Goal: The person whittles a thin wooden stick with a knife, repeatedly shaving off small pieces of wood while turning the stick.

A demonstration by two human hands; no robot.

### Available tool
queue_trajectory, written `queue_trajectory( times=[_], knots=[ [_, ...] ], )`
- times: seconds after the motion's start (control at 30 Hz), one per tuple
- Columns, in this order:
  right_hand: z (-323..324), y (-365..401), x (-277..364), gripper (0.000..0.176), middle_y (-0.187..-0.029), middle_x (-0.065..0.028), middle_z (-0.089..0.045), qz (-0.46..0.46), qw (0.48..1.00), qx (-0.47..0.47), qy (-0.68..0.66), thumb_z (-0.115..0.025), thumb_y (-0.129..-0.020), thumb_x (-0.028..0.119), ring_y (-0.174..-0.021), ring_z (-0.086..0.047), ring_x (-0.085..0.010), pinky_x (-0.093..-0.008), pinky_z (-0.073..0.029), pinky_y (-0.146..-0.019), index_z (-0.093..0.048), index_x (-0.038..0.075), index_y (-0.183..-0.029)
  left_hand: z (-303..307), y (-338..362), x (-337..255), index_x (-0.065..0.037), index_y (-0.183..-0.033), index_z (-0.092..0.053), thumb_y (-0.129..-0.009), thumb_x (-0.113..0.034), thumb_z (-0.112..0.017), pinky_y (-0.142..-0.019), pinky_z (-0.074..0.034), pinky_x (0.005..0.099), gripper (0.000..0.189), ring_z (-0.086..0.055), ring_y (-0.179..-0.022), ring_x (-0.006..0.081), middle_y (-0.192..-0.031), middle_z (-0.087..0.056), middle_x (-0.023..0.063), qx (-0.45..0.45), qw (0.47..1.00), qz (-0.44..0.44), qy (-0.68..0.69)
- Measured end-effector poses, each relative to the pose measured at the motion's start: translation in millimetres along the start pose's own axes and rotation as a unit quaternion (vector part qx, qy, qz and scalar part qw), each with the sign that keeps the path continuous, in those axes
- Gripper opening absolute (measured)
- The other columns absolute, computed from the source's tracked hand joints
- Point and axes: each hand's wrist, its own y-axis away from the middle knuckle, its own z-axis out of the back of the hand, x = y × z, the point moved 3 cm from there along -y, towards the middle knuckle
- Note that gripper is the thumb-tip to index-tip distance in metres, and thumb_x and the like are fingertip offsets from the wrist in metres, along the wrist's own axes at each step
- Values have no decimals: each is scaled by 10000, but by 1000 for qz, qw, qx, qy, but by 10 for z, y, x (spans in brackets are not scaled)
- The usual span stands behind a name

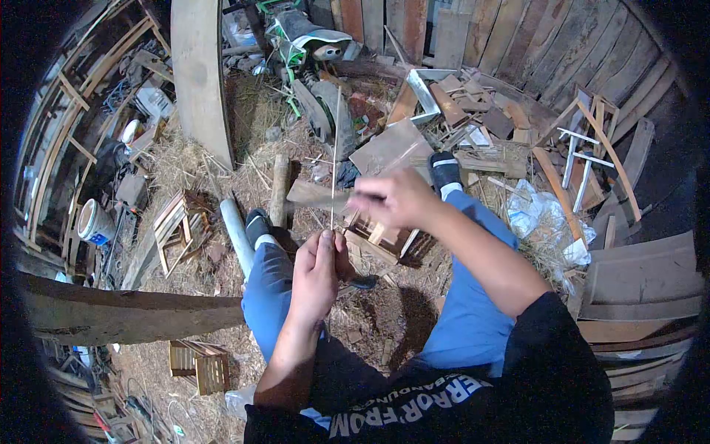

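My left hand (319, 268) is closed around the lower end of a thin wooden stick (337, 140), which points up and away from me. Above it, my right hand (396, 198) grips a knife, its handle mostly hidden by the fingers. The knife's blade (324, 200) is smeared by motion and reaches left across the stick. Between my legs, below the right hand, stands a small slatted wooden crate (373, 238), partly covered by the hand.
Wood shavings cover the ground (355, 318). A metal-grey pipe (237, 235) lies beside my left leg. More small crates (211, 370) sit at left. Scrap wood (473, 103) is heaped ahead, near a green motorbike (303, 44). Plastic bags (536, 211) lie at right.
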Motion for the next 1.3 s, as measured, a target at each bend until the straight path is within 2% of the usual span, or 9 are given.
queue_trajectory(
  times=[0.4,0.5,0.7,0.77,0.9,0.93,1.07,1.23,1.3],
  knots=[
    [-43,75,220,327,-620,-136,-606,102,994,-44,12,-682,-936,430,-581,-631,-365,-464,-461,-512,-671,137,-792,-32,-8,-62,-68,-856,-528,-1129,-275,-406,-537,-411,253,364,-456,-577,77,-675,-483,-16,-34,996,-41,-70],
    [35,-27,-102,318,-627,-137,-610,-44,998,-22,26,-693,-927,429,-584,-633,-367,-463,-464,-516,-670,135,-805,-44,41,-66,-71,-859,-521,-1127,-276,-412,-537,-414,253,355,-435,-574,73,-676,-470,-21,-31,997,-25,-59],
    [-38,30,195,316,-603,-116,-601,57,997,-50,-5,-681,-944,433,-560,-628,-336,-437,-461,-515,-684,147,-810,18,13,5,-73,-842,-521,-1127,-266,-412,-519,-402,252,361,-428,-545,72,-652,-472,-23,-18,996,-48,-77],
    [11,-60,-82,305,-611,-108,-606,-94,995,1,-15,-676,-949,426,-560,-630,-329,-435,-462,-519,-695,148,-825,20,23,-83,-72,-841,-531,-1124,-253,-419,-507,-391,248,354,-443,-534,73,-634,-478,-18,-27,994,-36,-100],
    [-11,-38,-59,312,-619,-104,-614,47,998,-24,18,-695,-946,397,-531,-613,-301,-405,-460,-510,-667,123,-800,-23,65,-79,-65,-849,-534,-1121,-242,-427,-513,-398,253,342,-461,-542,76,-638,-486,-16,-22,997,-20,-67],
    [-114,55,27,398,-638,-155,-644,59,998,16,-10,-659,-910,563,-603,-656,-385,-483,-510,-563,-739,176,-873,-13,67,-79,-63,-854,-536,-1121,-241,-428,-513,-400,253,338,-464,-543,76,-638,-485,-17,-22,997,-22,-72],
    [2,-211,-386,370,-662,-157,-655,-31,998,-49,2,-661,-916,533,-612,-671,-359,-473,-512,-563,-748,174,-894,60,44,-36,-54,-879,-546,-1122,-254,-435,-510,-394,251,334,-461,-555,69,-661,-485,-28,-45,988,-49,-136],
    [-149,78,48,360,-690,-158,-678,78,997,17,1,-681,-907,522,-630,-678,-353,-498,-518,-588,-728,168,-866,60,28,-8,-53,-859,-546,-1115,-220,-449,-506,-368,251,320,-439,-549,66,-673,-489,-30,-44,993,-39,-99],
    [-172,-1,-153,346,-641,-124,-607,11,999,8,-49,-692,-930,421,-589,-628,-297,-439,-462,-549,-652,116,-772,101,28,39,-53,-867,-543,-1115,-218,-450,-503,-361,249,312,-430,-544,67,-678,-486,-31,-48,988,-58,-134]
  ],
)
